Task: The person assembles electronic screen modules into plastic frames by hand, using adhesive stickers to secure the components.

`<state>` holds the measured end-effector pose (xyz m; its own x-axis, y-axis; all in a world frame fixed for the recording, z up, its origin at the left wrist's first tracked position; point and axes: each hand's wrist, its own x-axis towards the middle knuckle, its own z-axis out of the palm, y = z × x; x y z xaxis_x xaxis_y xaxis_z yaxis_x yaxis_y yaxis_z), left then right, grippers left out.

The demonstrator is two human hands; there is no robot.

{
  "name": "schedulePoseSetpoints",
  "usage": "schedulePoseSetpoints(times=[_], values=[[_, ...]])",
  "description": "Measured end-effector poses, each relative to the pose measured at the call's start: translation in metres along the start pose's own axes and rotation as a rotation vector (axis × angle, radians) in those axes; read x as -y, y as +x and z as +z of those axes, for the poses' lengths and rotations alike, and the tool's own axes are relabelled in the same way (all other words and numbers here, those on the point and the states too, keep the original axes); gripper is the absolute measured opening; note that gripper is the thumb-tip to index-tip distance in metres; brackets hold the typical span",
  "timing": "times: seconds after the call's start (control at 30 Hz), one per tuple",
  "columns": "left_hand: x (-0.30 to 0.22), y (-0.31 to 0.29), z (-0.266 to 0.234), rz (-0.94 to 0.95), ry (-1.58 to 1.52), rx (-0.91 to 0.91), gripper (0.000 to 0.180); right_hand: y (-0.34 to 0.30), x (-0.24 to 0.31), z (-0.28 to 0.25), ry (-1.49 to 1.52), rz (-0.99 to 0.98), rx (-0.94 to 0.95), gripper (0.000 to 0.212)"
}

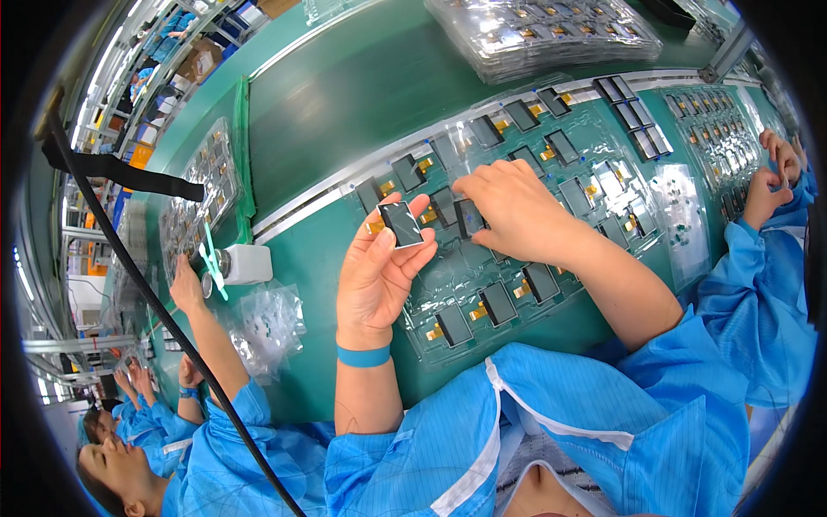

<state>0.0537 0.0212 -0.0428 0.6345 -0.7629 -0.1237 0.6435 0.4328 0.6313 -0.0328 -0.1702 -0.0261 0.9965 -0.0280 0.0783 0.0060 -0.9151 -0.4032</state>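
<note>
My left hand is raised in front of the tray, pinching a small display screen between thumb and fingers. The screen has a dark glossy face, thin pale edges and a gold ribbon tab at its left side. Over the middle of a clear plastic tray, my right hand reaches down with thumb and fingertips around a dark screen. Whether that screen is lifted off the tray I cannot tell. Several similar screens with gold ribbon tabs, such as one dark screen, lie in the tray's pockets.
A stack of clear trays stands at the back. Black frames lie beyond my tray, with a clear bag of small parts to the right. Left are a plastic bag and a white container. Co-workers' hands work on both sides.
</note>
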Motion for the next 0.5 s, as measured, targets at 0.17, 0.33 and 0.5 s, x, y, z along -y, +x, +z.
schedulePoseSetpoints(times=[0.17, 0.33, 0.5], values=[[-0.004, -0.005, 0.004, -0.090, -0.042, 0.122, 0.056, -0.012, 0.006, -0.016, 0.116, -0.189, -0.227, 0.057], [-0.010, -0.011, 0.011, -0.207, 0.101, 0.206, 0.075, -0.017, 0.009, -0.014, 0.093, -0.419, -0.242, 0.035], [-0.004, 0.000, 0.017, -0.228, 0.100, 0.253, 0.084, -0.026, 0.005, -0.025, 0.131, -0.506, -0.332, 0.026]])
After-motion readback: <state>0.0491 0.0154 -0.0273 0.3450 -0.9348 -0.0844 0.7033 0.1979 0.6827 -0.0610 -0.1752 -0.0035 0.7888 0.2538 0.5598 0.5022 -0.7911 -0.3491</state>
